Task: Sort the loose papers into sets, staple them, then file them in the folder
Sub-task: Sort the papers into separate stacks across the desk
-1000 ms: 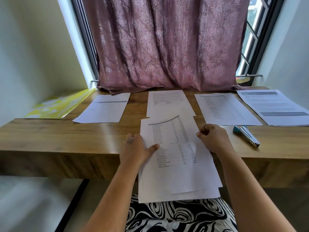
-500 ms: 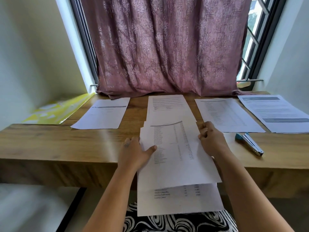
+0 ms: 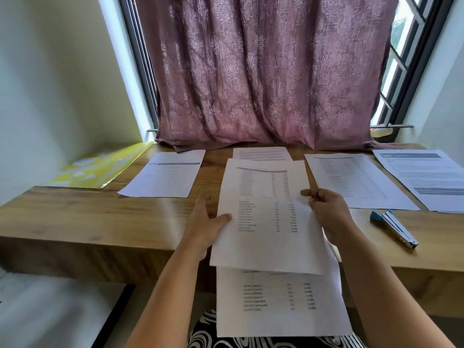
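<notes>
My left hand (image 3: 206, 222) grips the left edge of a printed table sheet (image 3: 266, 222), thumb on top. My right hand (image 3: 326, 209) pinches its right edge. The sheet is raised and tilted over the desk's front edge. Below it a second table sheet (image 3: 278, 302) hangs over my lap. Sorted papers lie on the wooden desk (image 3: 88, 217): a sheet at the left (image 3: 165, 174), one at the back centre (image 3: 261, 154), one right of centre (image 3: 351, 179) and a set at the far right (image 3: 424, 177). A yellow folder (image 3: 100, 167) lies at the back left. A blue stapler (image 3: 394, 227) rests at the right.
A mauve curtain (image 3: 263, 71) hangs behind the desk over a window with dark frames (image 3: 411, 71). White walls close in on both sides. My patterned black-and-white clothing (image 3: 208, 332) shows below the desk edge.
Both hands have lifted the top table sheet up and forward off the stack. The sheet beneath it now shows lower, over my lap.
</notes>
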Available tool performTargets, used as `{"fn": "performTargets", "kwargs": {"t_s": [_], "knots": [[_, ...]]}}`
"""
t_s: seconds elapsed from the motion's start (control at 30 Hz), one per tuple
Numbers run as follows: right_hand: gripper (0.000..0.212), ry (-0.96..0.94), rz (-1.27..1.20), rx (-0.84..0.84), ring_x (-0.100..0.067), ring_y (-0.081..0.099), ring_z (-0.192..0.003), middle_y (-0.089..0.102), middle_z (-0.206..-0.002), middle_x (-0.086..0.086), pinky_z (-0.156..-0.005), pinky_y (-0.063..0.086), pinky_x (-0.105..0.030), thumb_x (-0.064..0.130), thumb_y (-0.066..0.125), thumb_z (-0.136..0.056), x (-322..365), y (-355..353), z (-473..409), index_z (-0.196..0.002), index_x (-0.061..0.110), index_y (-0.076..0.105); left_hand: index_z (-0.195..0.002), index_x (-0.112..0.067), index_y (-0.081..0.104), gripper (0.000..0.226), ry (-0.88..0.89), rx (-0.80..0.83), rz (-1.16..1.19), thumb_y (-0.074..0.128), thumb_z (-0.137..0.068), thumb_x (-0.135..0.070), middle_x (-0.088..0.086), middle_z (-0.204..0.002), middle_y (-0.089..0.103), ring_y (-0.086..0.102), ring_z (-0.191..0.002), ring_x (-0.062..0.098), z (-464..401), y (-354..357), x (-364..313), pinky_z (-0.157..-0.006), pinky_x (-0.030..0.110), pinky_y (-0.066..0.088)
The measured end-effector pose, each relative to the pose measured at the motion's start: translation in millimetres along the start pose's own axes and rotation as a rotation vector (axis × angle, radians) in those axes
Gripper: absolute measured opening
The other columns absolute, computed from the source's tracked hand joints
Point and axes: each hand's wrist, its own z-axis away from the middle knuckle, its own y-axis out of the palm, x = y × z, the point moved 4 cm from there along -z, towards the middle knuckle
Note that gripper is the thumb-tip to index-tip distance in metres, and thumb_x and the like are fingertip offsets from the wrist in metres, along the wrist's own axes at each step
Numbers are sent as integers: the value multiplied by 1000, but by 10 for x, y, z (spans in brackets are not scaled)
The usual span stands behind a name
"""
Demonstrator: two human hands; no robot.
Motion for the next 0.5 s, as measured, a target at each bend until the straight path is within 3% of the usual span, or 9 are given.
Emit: {"fn": "performTargets", "kwargs": {"t_s": [0.1,0.17,0.27,0.37,0.5], "knots": [[19,30,68,99,-24,62,-93,59,-121,-3,-74,54,-34,18,53,-99,16,113,-15,-116,18,62,-142,-33,33,72,-41,46,114,70,-86,-7,2,-107,64,69,-92,24,-10,-37,43,-75,41,60],[52,49,125,178,-23,58,-98,51,-124,2,-77,51,-34,27,65,-92,39,188,-17,-139,21,42,-142,-37,32,72,-35,18,105,70,-86,-9,2,-111,63,68,-94,23,-30,-66,69,-79,43,60],[86,72,157,236,-19,54,-98,50,-131,-3,-85,51,-35,26,77,-82,72,287,4,-150,22,24,-141,-31,35,66,-21,-11,120,69,-88,-10,-1,-113,62,66,-97,21,-60,-117,79,-85,43,58],[72,9,330,246,-16,53,-90,54,-128,-5,-75,47,-27,20,72,-87,104,350,47,-147,16,33,-131,-33,40,56,-15,-41,123,69,-88,-12,1,-120,62,65,-99,23,-92,-185,91,-86,45,57],[54,-116,468,193,-20,57,-106,56,-132,-4,-84,48,-29,24,67,-90,156,381,100,-140,16,46,-122,-35,48,43,44,-52,78,69,-89,-17,-1,-124,61,66,-100,22,-113,-217,89,-86,45,58]]}}
